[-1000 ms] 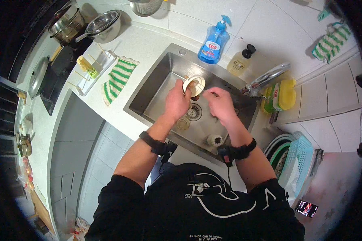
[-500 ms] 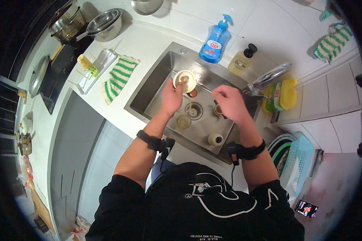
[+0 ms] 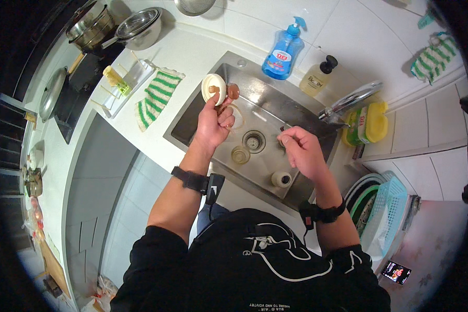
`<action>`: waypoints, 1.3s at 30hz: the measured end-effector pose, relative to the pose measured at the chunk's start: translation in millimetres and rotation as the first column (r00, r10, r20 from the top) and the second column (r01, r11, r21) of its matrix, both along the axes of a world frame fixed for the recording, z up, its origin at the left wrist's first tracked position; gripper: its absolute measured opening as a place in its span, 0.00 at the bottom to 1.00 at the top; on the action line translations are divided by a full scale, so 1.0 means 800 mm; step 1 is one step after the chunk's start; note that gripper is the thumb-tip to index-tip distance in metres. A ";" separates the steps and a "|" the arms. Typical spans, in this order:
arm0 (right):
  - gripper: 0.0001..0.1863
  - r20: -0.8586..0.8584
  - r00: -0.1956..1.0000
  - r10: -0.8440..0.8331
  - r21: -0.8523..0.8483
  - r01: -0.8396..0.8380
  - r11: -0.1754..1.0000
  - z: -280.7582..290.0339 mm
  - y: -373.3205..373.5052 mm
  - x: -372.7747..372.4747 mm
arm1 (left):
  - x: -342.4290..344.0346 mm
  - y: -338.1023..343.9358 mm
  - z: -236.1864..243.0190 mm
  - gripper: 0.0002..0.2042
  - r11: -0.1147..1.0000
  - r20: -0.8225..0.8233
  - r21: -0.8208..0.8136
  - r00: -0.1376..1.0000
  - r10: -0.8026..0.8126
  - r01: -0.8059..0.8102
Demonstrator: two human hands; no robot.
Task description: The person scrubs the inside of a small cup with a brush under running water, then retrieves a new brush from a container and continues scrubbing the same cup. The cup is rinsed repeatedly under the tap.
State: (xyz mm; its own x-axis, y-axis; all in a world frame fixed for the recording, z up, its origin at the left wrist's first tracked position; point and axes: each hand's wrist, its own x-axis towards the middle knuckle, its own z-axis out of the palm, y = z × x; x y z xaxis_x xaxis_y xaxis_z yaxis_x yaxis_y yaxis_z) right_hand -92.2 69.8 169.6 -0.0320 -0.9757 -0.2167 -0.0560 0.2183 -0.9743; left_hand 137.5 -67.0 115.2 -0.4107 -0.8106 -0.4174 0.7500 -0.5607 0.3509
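Observation:
My left hand (image 3: 216, 125), at the sink's left side, grips a round cream lid (image 3: 212, 86) with a brown centre and a reddish-brown piece (image 3: 233, 91) beside it. My right hand (image 3: 299, 148) is closed over the right part of the steel sink (image 3: 184, 119), pinching what looks like a thin rod with a dark end; its detail is unclear. Below the left hand lies a translucent ring (image 3: 236, 116), partly hidden. A small clear jar (image 3: 240, 154) is beside the drain (image 3: 254, 141), and a cream container with a dark opening (image 3: 281, 180) lies near the front right.
Blue soap bottle (image 3: 282, 57), amber pump bottle (image 3: 315, 78), faucet (image 3: 351, 99) and yellow jug (image 3: 366, 122) line the sink. Left: striped cloth (image 3: 156, 99), skewer rack (image 3: 114, 91), nested bowls (image 3: 138, 31). Right: basins and blue basket (image 3: 387, 208), lit phone (image 3: 396, 272).
My left hand has moved left and up with the lid and brown piece, tilting the lid. My right hand has moved away from it, rightward and lower.

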 end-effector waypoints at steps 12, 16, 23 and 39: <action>0.07 0.316 0.933 -0.172 0.102 0.147 0.984 -0.031 -0.005 0.038 | -0.013 0.011 0.002 0.16 0.999 -0.257 0.048 0.966 -0.001 0.014; 0.08 0.318 0.948 0.006 -0.104 0.029 0.994 -0.039 -0.008 0.051 | -0.018 0.013 -0.004 0.17 0.999 -0.343 0.001 0.938 -0.049 0.053; 0.10 0.537 0.837 0.109 -0.088 -0.073 0.993 -0.041 -0.010 0.064 | -0.037 0.019 0.003 0.17 0.998 -0.176 0.026 0.982 0.067 -0.064; 0.06 0.571 0.812 0.121 -0.265 0.042 0.963 -0.002 -0.003 -0.006 | -0.030 0.022 -0.001 0.16 0.948 0.308 -0.315 0.949 0.072 0.031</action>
